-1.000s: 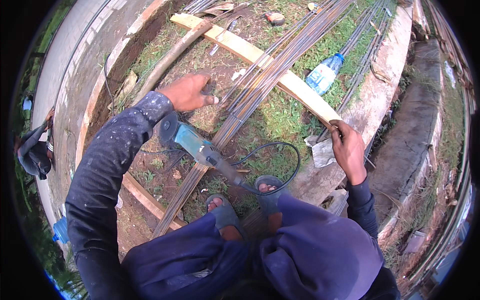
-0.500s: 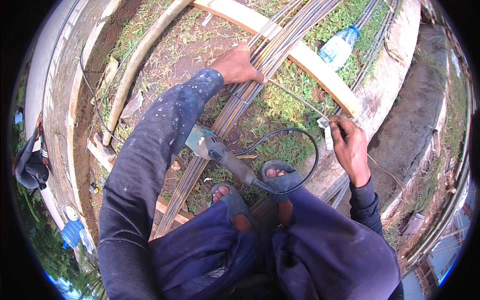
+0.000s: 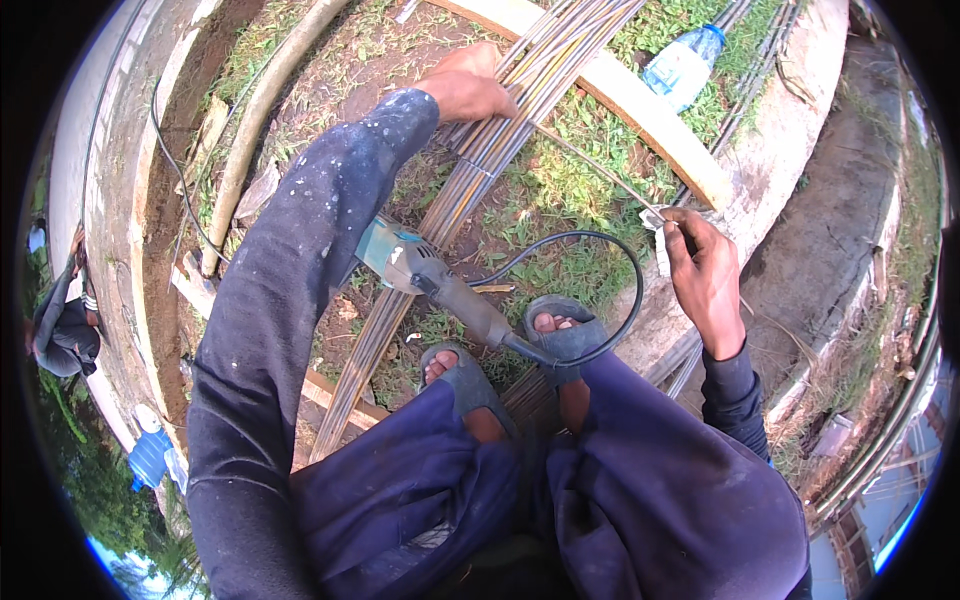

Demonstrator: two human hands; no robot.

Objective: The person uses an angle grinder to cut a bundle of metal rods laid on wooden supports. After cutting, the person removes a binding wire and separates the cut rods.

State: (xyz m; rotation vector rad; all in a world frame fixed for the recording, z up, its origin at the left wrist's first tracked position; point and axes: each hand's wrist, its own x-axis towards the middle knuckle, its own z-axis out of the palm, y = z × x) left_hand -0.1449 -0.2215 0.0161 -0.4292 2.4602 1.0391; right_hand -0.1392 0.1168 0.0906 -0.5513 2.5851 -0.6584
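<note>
My left hand (image 3: 470, 85) is closed at the long bundle of thin steel rods (image 3: 465, 205), its fingertips partly hidden. One thin rod (image 3: 590, 160) runs from it to my right hand (image 3: 705, 280), whose fingers pinch that rod near a pale plank's end (image 3: 650, 120). An angle grinder (image 3: 440, 290) with a looped black cable lies across the bundle above my sandalled feet, its head partly behind my left sleeve.
A blue-capped water bottle (image 3: 680, 70) lies on grass beside more rods. A round wooden pole (image 3: 250, 150) and concrete edging are at left; a concrete channel (image 3: 820, 220) runs right. A person (image 3: 65, 330) crouches at far left near a blue jug (image 3: 150, 455).
My left hand, open over the grass a second ago, moved forward onto the rod bundle and closed. A thin rod now spans both hands, and my right hand sits below the plank's end.
</note>
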